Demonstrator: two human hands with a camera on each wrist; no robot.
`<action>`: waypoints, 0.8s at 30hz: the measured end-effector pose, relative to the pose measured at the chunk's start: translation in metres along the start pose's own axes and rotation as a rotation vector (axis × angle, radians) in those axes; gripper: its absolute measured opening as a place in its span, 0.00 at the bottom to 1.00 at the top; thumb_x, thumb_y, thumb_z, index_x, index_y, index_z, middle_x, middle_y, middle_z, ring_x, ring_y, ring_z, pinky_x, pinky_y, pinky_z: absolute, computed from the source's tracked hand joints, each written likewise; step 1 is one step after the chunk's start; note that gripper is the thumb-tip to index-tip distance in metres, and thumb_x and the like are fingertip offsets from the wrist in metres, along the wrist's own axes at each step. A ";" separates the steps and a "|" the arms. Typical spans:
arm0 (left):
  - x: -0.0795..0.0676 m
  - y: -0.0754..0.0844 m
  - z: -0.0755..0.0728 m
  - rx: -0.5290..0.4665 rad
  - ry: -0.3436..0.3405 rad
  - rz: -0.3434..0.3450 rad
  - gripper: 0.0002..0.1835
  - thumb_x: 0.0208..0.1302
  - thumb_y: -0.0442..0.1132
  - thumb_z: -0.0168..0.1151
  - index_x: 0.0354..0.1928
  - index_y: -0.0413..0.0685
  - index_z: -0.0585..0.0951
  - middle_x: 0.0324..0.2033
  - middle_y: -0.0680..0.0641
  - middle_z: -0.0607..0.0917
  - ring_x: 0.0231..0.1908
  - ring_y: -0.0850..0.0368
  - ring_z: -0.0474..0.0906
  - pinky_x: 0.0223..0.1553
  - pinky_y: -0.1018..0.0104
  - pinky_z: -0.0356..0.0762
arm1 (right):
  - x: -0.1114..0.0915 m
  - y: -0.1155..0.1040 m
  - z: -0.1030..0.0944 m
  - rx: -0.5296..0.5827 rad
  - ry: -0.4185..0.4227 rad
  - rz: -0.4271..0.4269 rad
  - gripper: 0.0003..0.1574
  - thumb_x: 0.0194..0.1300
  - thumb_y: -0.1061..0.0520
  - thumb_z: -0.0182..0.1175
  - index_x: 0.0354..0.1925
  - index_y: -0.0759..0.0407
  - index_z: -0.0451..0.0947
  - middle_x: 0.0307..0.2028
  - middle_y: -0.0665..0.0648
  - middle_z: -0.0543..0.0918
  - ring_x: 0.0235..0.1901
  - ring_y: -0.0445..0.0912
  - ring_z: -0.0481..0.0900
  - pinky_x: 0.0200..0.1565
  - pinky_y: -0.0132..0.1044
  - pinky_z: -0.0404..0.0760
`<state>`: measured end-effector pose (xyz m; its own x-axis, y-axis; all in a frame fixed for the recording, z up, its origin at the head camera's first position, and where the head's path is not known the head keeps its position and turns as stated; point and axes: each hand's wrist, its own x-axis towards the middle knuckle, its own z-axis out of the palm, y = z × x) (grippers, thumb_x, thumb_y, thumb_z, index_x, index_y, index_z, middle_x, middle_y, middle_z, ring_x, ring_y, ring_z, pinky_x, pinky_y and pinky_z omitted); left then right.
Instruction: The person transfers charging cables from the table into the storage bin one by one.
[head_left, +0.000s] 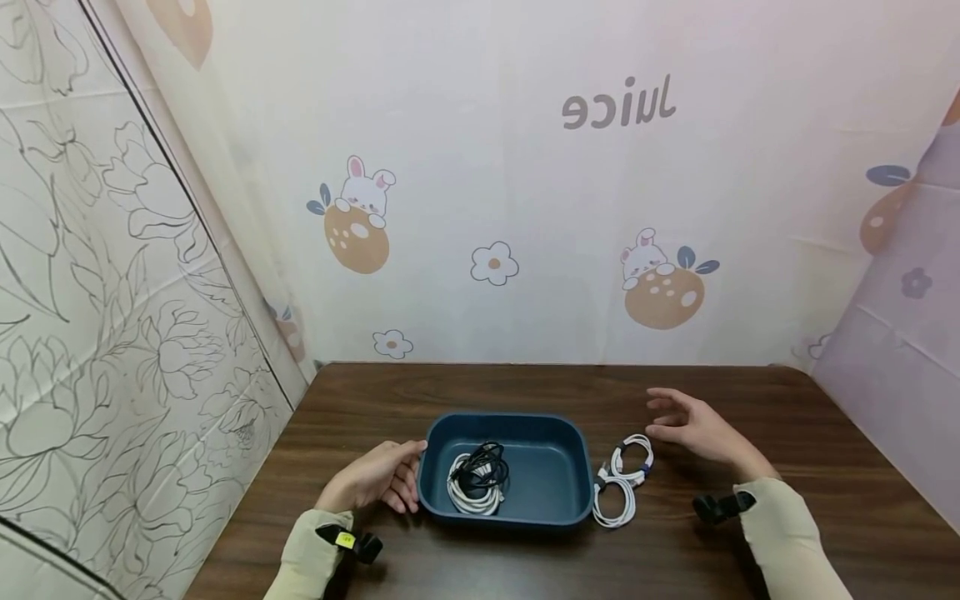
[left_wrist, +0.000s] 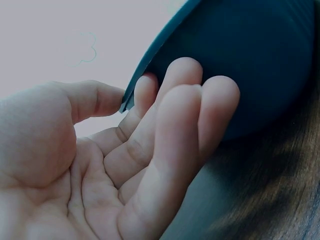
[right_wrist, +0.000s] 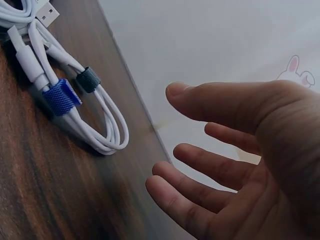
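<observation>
A dark blue rectangular tray [head_left: 551, 467] sits on the table in the head view. My left hand [head_left: 382, 475] grips its left side; in the left wrist view the thumb [left_wrist: 100, 97] meets the rim while the curled fingers [left_wrist: 177, 115] lie against the outer wall. Inside the tray's left half is a coiled white cable [head_left: 468, 500] with a black cable [head_left: 489, 462] on top. To the right of the tray lies a bundled white USB cable [head_left: 613, 483], fastened with blue and dark straps [right_wrist: 61, 97]. My right hand [head_left: 697, 429] hovers beside that bundle, fingers loosely spread and holding nothing.
The brown wooden table [head_left: 450, 387] ends at a patterned cloth backdrop [head_left: 495, 167]. Another patterned sheet [head_left: 112, 292] closes off the left side. Both wrists carry small black cameras, the left [head_left: 366, 546] and the right [head_left: 708, 507].
</observation>
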<state>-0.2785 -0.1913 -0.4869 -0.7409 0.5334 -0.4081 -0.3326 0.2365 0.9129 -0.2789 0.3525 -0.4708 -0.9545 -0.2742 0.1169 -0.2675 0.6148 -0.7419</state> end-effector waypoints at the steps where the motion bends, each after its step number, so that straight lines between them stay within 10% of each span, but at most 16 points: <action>1: 0.000 0.000 0.000 0.000 0.001 0.001 0.28 0.78 0.59 0.50 0.27 0.45 0.80 0.19 0.48 0.85 0.21 0.56 0.86 0.21 0.66 0.84 | 0.001 0.000 0.001 0.002 -0.008 0.003 0.41 0.69 0.57 0.68 0.72 0.70 0.63 0.60 0.77 0.76 0.52 0.63 0.85 0.42 0.35 0.85; 24: 0.002 -0.002 -0.001 -0.004 -0.005 0.000 0.28 0.77 0.60 0.50 0.27 0.45 0.80 0.19 0.47 0.85 0.21 0.55 0.86 0.21 0.65 0.84 | 0.004 0.003 0.014 -0.007 -0.116 0.029 0.34 0.63 0.61 0.71 0.63 0.73 0.72 0.51 0.67 0.83 0.43 0.45 0.82 0.40 0.30 0.81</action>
<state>-0.2795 -0.1914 -0.4897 -0.7381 0.5375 -0.4078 -0.3347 0.2331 0.9130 -0.2821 0.3423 -0.4818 -0.9403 -0.3400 0.0176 -0.2412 0.6286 -0.7393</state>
